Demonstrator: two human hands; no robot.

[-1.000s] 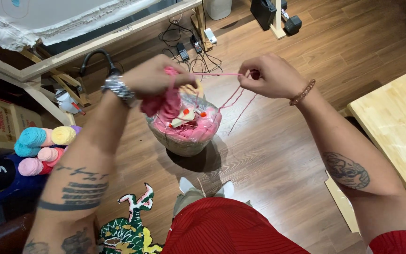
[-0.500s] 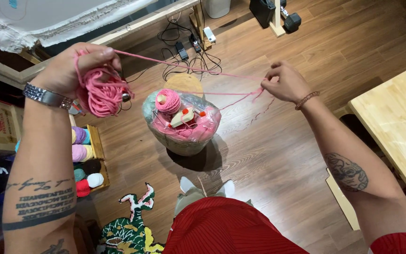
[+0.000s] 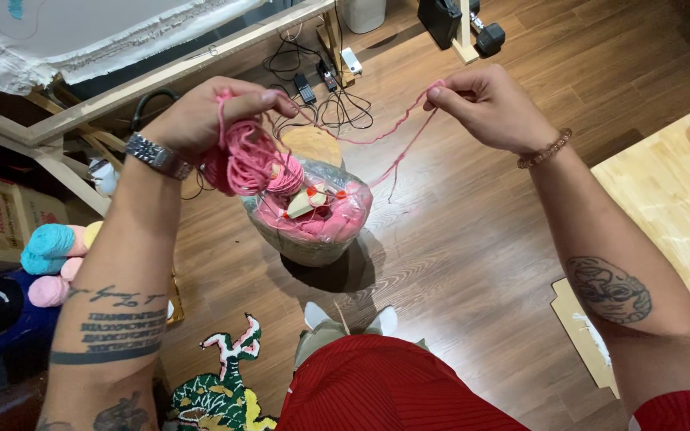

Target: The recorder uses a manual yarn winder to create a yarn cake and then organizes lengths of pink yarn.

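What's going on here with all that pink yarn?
A person holds a loose bundle of pink yarn in the left hand and pinches a strand of it in the right hand, stretched between the two. Below on the wooden floor sits a clear bag of more pink yarn.

1. Left hand (image 3: 209, 120): raised, fingers curled shut, thumb & index pinched, palm down.
2. Right hand (image 3: 493, 108): raised opposite, fingertips pinched, wrist bent.
3. Both forearms extended fwd, hands apart.
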